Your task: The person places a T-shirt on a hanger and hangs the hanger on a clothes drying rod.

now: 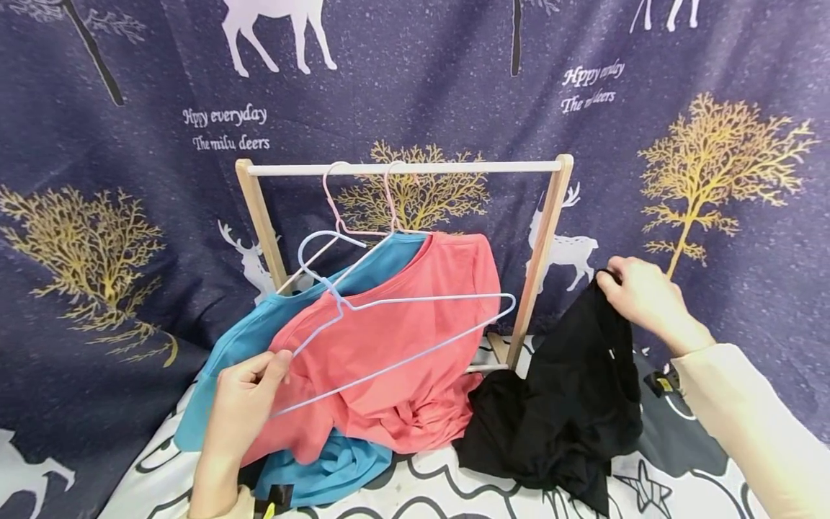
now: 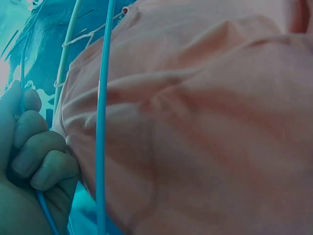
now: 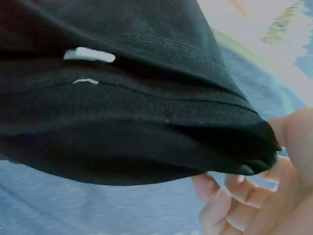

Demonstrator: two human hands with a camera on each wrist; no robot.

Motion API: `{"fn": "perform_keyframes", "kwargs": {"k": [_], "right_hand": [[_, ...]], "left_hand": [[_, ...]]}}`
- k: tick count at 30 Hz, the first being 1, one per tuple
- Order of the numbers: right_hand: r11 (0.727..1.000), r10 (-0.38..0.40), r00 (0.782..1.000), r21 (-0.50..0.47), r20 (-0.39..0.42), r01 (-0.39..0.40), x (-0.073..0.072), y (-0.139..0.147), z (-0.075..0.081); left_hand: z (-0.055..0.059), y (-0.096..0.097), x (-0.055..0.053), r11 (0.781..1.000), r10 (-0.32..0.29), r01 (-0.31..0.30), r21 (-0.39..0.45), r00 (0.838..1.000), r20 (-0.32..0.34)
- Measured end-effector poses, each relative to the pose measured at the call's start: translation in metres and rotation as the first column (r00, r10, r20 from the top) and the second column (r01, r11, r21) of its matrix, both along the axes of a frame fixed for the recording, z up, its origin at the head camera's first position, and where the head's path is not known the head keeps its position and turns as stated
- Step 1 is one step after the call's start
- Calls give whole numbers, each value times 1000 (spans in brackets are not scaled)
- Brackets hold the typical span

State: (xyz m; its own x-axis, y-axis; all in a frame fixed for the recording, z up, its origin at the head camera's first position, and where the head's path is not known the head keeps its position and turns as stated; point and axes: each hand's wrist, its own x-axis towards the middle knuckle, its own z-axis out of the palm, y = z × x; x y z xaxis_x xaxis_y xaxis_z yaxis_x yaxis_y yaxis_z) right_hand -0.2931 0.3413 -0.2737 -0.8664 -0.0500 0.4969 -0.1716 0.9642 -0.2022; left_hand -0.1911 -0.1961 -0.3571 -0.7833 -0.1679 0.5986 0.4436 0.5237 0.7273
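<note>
My left hand (image 1: 245,400) grips a light blue clothes hanger (image 1: 415,360) by one end, its hook pointing up in front of the hanging shirts. In the left wrist view the fingers (image 2: 36,147) curl around the blue wire. On the right, my right hand (image 1: 651,299) pinches the edge of a black garment (image 1: 570,389) and holds it up, while its lower part lies bunched on the patterned cloth. The right wrist view shows the garment's opening (image 3: 112,152) with a small white tag (image 3: 89,55) inside, thumb and fingers at its corner.
A small wooden rack (image 1: 543,245) with a white rail (image 1: 447,168) stands behind. From it hang a coral shirt (image 1: 402,331) and a blue shirt (image 1: 249,342) on pink hangers (image 1: 326,194). A dark grey garment (image 1: 687,440) lies at the right on the white patterned cloth (image 1: 421,483).
</note>
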Motion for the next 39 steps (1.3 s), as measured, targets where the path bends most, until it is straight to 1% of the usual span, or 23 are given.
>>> {"fn": "perform_keyframes", "kwargs": {"k": [2,4,7,9,13,18,22,24,25,28,31,36,39], "right_hand": [[1000,2,1000,-3,-1,-2,8,-7,14],[1000,5,1000,-7,-18,-5,16,-16,25],[1000,21,996,-19,-82,-22,26,-32,37],[999,34,989,-24,-145,-38,32,-42,42],[996,65,967,-39,-248,-77,41,-61,56],[988,95,940,-84,-329,-129,46,-87,81],[977,108,903,-126,-416,-175,47,-108,101],[970,108,891,-151,-440,-192,48,-118,107],[966,109,888,-163,-447,-200,48,-123,108],[952,109,894,-212,-434,-219,51,-133,105],[940,109,900,-251,-421,-231,54,-141,92],[922,96,902,-304,-421,-240,60,-148,68],[922,65,901,-318,-429,-218,64,-148,56]], "left_hand": [[1,4,2,1000,-13,13,12,1000,9],[3,7,3,999,-35,34,19,999,4],[5,12,5,998,-63,64,16,998,-20],[7,15,5,997,-75,75,17,997,-33],[9,20,9,996,-75,76,50,997,-26],[9,22,12,993,-79,81,81,997,-22],[11,18,13,991,-82,84,107,996,-25],[13,17,15,989,-72,74,131,997,-24],[13,17,16,988,-67,70,138,997,-23],[15,17,16,985,-50,51,163,999,-11],[16,19,16,986,-25,24,163,1000,10],[18,24,16,988,8,-14,153,999,42],[21,28,18,991,29,-36,127,998,54]]}}
